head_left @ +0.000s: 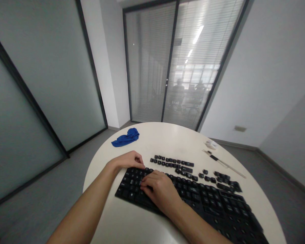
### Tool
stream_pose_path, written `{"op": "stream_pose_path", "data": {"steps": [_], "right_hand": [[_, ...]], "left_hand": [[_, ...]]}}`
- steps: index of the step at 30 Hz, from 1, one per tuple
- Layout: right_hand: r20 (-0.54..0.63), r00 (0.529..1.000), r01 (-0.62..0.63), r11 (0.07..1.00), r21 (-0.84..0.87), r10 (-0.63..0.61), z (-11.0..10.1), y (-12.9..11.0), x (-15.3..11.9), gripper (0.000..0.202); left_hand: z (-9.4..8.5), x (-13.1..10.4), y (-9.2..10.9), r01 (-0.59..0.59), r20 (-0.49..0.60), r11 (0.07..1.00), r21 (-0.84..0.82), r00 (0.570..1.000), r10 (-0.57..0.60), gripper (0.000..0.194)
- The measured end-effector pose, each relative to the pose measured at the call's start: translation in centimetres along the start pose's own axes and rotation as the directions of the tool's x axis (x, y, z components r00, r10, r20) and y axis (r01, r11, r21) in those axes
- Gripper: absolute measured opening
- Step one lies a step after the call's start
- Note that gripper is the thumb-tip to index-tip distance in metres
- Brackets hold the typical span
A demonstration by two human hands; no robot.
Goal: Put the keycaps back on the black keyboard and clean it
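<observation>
A black keyboard (pixel 205 203) lies slantwise on the round table, with keys in place at its left end and bare key posts toward its lower right. My left hand (pixel 129 159) is closed, its curled fingers against the keyboard's back edge near the left end. Over the left part of the keys, my right hand (pixel 160 186) has thumb and fingers pinched together; whatever is between them is too small or hidden to make out. Behind the keyboard, loose black keycaps (pixel 171 165) lie in rows, and more keycaps (pixel 222 177) are grouped to the right.
A crumpled blue cloth (pixel 125 137) lies at the back left of the white table (pixel 165 135). Toward the right edge are a long thin tool (pixel 226 163) and a small white bundle (pixel 210 144). Glass partitions with blinds (pixel 147 67) stand beyond.
</observation>
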State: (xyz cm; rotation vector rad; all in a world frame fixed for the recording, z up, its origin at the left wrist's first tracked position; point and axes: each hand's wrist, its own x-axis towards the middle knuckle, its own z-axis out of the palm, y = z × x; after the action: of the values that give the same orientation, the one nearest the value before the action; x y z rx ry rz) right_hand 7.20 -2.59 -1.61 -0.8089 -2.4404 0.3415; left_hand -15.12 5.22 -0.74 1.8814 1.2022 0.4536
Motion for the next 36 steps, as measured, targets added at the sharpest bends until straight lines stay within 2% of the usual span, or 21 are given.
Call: {"op": "stream_pose_path", "data": {"steps": [9, 15, 20, 26, 30, 36], "right_hand": [[0.023, 0.997, 0.075, 0.989, -0.126, -0.073, -0.1, -0.5, 0.1, 0.021], [0.026, 1.0, 0.001, 0.997, -0.072, 0.001, -0.4, -0.9, 0.4, 0.015], [0.067, 0.998, -0.014, 1.0, -0.027, 0.016, -0.4, -0.9, 0.4, 0.016], [0.071, 0.997, -0.019, 0.995, -0.098, 0.026, -0.5, -1.0, 0.4, 0.014], [0.133, 0.991, 0.011, 0.988, -0.151, 0.009, -1.3, -1.5, 0.2, 0.015], [0.211, 0.977, -0.001, 0.981, -0.193, 0.043, -2.2, -2.5, 0.1, 0.02]], "left_hand": [[0.0, 0.1, -0.1, -0.016, -0.007, 1.0, 0.005, 1.0, 0.016, 0.033], [0.0, 0.0, 0.1, -0.01, -0.009, 1.0, -0.008, 1.0, 0.01, 0.031], [0.0, 0.0, 0.0, -0.008, -0.01, 1.0, -0.016, 1.0, 0.008, 0.032], [0.0, 0.2, -0.4, -0.008, -0.006, 1.0, -0.015, 1.0, 0.008, 0.035], [0.1, 0.1, -0.2, -0.019, -0.002, 1.0, -0.011, 1.0, 0.019, 0.037], [0.8, 0.4, 0.5, -0.032, -0.109, 0.991, 0.132, 0.993, 0.046, 0.04]]}}
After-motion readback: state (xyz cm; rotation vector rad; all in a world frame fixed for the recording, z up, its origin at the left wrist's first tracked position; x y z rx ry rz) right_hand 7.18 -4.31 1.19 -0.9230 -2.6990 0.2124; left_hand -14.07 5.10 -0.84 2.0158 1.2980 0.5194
